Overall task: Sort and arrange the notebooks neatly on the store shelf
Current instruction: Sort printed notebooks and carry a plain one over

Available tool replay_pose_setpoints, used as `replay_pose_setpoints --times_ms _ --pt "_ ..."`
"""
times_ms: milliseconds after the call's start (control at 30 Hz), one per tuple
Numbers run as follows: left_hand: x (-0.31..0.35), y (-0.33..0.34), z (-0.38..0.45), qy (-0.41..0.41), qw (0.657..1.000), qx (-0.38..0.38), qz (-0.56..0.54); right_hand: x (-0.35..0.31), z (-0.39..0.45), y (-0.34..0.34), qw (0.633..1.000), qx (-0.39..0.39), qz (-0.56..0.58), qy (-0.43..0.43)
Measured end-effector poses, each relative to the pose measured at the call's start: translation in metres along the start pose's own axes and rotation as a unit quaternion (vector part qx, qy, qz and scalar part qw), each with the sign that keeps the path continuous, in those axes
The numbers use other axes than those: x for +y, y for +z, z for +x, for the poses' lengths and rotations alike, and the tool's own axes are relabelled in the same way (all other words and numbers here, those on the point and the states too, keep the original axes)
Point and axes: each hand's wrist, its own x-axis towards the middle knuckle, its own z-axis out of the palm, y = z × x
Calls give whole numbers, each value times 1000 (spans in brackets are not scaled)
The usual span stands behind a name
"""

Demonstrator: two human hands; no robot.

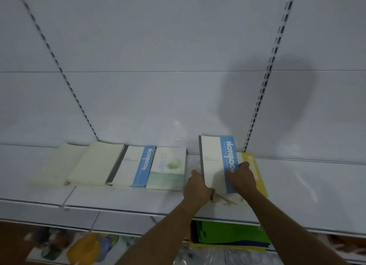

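Observation:
A white notebook with a blue band (214, 158) is lifted and tilted above the white shelf (118, 197). My left hand (197, 187) grips its lower left edge and my right hand (240, 175) grips its lower right side. Under it lies a yellow notebook (255, 165) and a pale one with a green print (227, 200). To the left a row lies flat: two cream notebooks (57, 163) (97, 163), another blue-band notebook (134, 165), and a pale green floral notebook (168, 169).
The white back panel has two slotted uprights (265, 86) (59, 67). Below the shelf edge lie green, blue and yellow folders (231, 233) and mixed colourful goods (85, 245). Bare shelf stretches to the right (316, 185).

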Motion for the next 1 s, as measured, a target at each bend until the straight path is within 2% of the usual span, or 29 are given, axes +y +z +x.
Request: replay_pose_setpoints --times_ms 167,467,767,1000 --pt "-51 -70 9 -2 1000 21 -17 -54 -23 54 999 -9 13 -34" --pt "-161 -181 26 -25 995 100 2 -137 -74 177 992 -92 41 -78" --pt "-197 -205 38 -41 989 121 70 -153 -74 223 982 -162 21 -91" --pt "-203 -206 46 -67 969 130 200 -158 -61 235 975 -199 -37 -87"
